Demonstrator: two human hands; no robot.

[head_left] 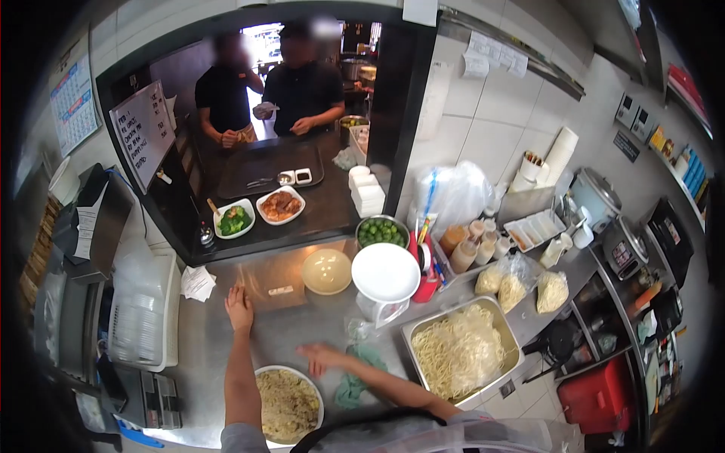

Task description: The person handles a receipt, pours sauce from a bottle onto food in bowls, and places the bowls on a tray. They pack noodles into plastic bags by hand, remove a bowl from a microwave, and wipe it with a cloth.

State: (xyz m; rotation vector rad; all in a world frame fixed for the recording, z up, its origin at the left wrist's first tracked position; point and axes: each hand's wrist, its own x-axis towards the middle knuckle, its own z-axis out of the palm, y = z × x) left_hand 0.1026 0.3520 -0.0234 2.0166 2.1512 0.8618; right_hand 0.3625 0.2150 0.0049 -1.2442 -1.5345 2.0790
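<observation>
My left hand (pixel 239 309) rests on the steel counter, fingers stretched out beside a brown sheet-like surface (pixel 257 275) with a small pale slip (pixel 280 290) on it. Held over the counter, my right hand (pixel 323 359) points left with its fingers apart and nothing in them. Just below it is a white bowl (pixel 320 396) filled with what looks like fried rice (pixel 287 408). A crumpled green cloth (pixel 353 383) lies under my right wrist. Ahead stand an empty beige bowl (pixel 327 272) and a white round dish (pixel 386 272) on a stand.
A metal tray (pixel 412 332) of noodles is at right, near bagged noodles (pixel 512 291) and sauce bottles (pixel 464 253). Broccoli (pixel 235 220) and a meat dish (pixel 280 205) sit on the pass ledge. Two people (pixel 302 90) stand behind it. A white basket (pixel 170 317) holds plastic containers.
</observation>
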